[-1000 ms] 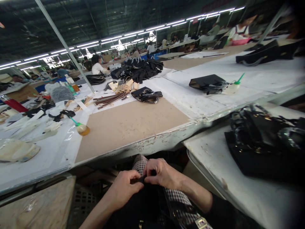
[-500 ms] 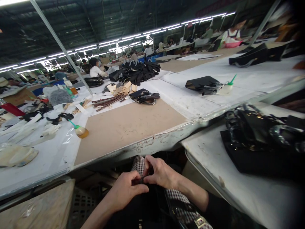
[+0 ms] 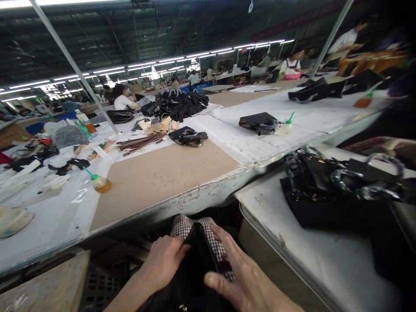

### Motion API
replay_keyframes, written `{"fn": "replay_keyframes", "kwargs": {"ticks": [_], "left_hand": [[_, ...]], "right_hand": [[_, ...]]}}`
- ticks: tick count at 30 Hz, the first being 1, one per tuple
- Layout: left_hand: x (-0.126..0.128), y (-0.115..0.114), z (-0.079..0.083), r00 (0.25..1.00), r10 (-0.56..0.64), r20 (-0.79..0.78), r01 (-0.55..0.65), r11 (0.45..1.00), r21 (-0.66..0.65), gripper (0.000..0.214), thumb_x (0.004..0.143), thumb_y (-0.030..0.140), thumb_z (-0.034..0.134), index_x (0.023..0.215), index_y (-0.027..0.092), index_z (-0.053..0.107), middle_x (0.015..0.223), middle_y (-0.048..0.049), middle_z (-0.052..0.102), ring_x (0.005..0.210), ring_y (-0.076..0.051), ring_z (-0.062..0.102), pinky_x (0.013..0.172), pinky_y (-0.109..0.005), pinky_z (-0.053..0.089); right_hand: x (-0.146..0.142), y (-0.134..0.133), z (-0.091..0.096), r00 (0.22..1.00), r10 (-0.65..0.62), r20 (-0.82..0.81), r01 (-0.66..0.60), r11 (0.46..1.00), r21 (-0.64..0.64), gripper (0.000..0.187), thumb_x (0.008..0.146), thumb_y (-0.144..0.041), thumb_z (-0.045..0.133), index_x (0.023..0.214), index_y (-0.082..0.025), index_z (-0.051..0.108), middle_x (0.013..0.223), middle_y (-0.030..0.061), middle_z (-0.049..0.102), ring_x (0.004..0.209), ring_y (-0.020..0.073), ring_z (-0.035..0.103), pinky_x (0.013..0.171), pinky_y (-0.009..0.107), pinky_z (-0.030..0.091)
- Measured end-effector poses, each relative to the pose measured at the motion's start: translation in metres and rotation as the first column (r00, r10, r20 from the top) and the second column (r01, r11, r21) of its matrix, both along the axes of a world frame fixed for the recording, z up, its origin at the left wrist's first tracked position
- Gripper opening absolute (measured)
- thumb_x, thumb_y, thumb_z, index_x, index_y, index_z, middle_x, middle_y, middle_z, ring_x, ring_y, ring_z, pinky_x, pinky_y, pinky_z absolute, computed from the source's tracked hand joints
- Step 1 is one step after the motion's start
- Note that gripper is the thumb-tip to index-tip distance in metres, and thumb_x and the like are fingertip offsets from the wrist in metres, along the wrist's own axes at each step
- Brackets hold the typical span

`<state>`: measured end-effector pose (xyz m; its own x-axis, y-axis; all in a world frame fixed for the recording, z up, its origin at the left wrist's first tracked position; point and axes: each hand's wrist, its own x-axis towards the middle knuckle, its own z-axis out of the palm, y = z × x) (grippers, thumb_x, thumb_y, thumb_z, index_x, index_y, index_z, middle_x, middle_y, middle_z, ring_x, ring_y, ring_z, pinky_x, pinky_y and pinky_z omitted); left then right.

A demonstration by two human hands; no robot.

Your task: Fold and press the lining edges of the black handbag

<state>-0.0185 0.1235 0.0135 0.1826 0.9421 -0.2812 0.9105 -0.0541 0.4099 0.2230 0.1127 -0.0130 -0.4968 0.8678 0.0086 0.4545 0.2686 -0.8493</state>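
A black handbag [image 3: 198, 264] lies in my lap, over checked cloth [image 3: 180, 225], with its mouth parted. My left hand [image 3: 164, 262] is closed on the bag's left edge, thumb inside and fingers outside. My right hand [image 3: 242, 271] is open beside the right edge, its fingers stretched forward and the thumb spread towards the bag's mouth. Whether the right fingers press on the bag, I cannot tell. The lower part of the bag is dark and partly cut off by the frame.
Before me runs a long table with a brown board [image 3: 162, 173]. On it are a glue bottle [image 3: 102, 184], a small black handbag [image 3: 187, 136] and brown strips [image 3: 139, 144]. More black handbags [image 3: 312, 195] lie on the right-hand table. Co-workers sit farther back.
My hands have moved apart from a pinch together at the bag's top. The right hand has opened and shifted to the right side; the bag's mouth now shows. The view has turned slightly right.
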Motion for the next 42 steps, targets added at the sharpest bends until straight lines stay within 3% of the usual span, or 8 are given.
{"fn": "replay_keyframes", "kwargs": {"ticks": [4,8,12,16,20,25,30,42], "left_hand": [[0.015,-0.001,0.009,0.999,-0.041,-0.009,0.041,0.999,0.008,0.034,0.096,0.035,0.050,0.067,0.021,0.063,0.066,-0.0033,0.063,0.068,-0.023,0.063,0.061,-0.030,0.026],[-0.003,-0.001,0.028,0.998,-0.057,-0.009,0.057,0.998,0.007,0.039,0.094,0.035,0.052,0.058,0.020,0.052,0.056,0.0033,0.048,0.056,-0.016,0.050,0.057,-0.028,0.023],[-0.036,-0.009,0.052,0.997,-0.049,0.065,0.055,0.993,-0.107,0.036,0.090,0.035,0.056,0.057,0.020,0.052,0.053,0.0065,0.037,0.052,-0.013,0.040,0.053,-0.026,0.021],[-0.036,-0.014,0.061,0.966,-0.114,0.231,0.139,0.985,-0.098,0.022,0.077,0.014,0.055,0.088,0.024,0.071,0.088,0.0023,0.066,0.083,-0.019,0.061,0.076,-0.024,0.040],[-0.012,-0.004,0.059,0.840,-0.081,0.536,0.253,0.933,-0.256,0.060,0.074,0.006,0.053,0.128,0.030,0.063,0.127,0.0001,0.068,0.122,-0.022,0.059,0.106,-0.030,0.037],[0.010,0.015,0.048,0.861,-0.062,0.505,0.216,0.943,-0.253,0.031,0.072,0.024,0.080,0.102,0.024,0.073,0.098,0.0026,0.072,0.096,-0.021,0.063,0.087,-0.026,0.043],[0.023,0.022,0.026,0.896,-0.128,0.424,0.207,0.967,-0.146,0.013,0.080,0.033,0.079,0.083,0.022,0.074,0.081,0.0050,0.064,0.081,-0.016,0.059,0.074,-0.023,0.040],[0.019,0.026,0.008,0.841,-0.183,0.508,0.281,0.952,-0.122,0.019,0.096,0.036,0.064,0.097,0.024,0.079,0.084,0.0022,0.062,0.080,-0.015,0.058,0.074,-0.023,0.041]], "right_hand": [[-0.005,-0.023,-0.012,0.981,-0.161,0.104,0.161,0.987,0.002,0.090,0.077,-0.051,0.078,0.151,-0.015,0.043,0.153,0.0227,0.046,0.139,0.0483,0.043,0.115,0.065,0.039],[0.023,-0.015,0.007,0.984,-0.159,0.074,0.165,0.983,-0.080,0.059,0.087,-0.042,0.067,0.141,-0.022,0.054,0.121,0.0128,0.068,0.108,0.0337,0.065,0.099,0.050,0.053],[0.069,-0.013,0.025,0.996,-0.070,-0.063,0.050,0.958,-0.281,0.063,0.085,-0.049,0.073,0.142,-0.029,0.055,0.113,0.0060,0.069,0.104,0.0284,0.066,0.093,0.040,0.054],[0.080,-0.010,0.010,0.975,-0.015,-0.221,-0.083,0.899,-0.429,0.062,0.080,-0.052,0.078,0.134,-0.026,0.063,0.124,0.0074,0.068,0.116,0.0321,0.062,0.100,0.041,0.051],[0.075,-0.007,-0.011,0.939,-0.075,-0.335,-0.099,0.876,-0.472,0.062,0.081,-0.054,0.076,0.133,-0.024,0.063,0.116,0.0085,0.070,0.110,0.0335,0.064,0.094,0.043,0.053],[0.079,-0.006,-0.020,0.934,-0.152,-0.323,-0.017,0.885,-0.466,0.057,0.080,-0.053,0.077,0.128,-0.024,0.066,0.111,0.0071,0.070,0.106,0.0316,0.064,0.090,0.041,0.053],[0.080,-0.005,-0.013,0.945,-0.138,-0.296,0.006,0.914,-0.405,0.040,0.080,-0.050,0.079,0.113,-0.027,0.076,0.104,0.0022,0.067,0.100,0.0249,0.062,0.088,0.034,0.048],[0.072,-0.015,-0.024,0.909,-0.254,-0.330,0.114,0.914,-0.389,0.033,0.091,-0.051,0.069,0.084,-0.020,0.077,0.091,0.0013,0.059,0.081,0.0167,0.056,0.069,0.026,0.043]]}}
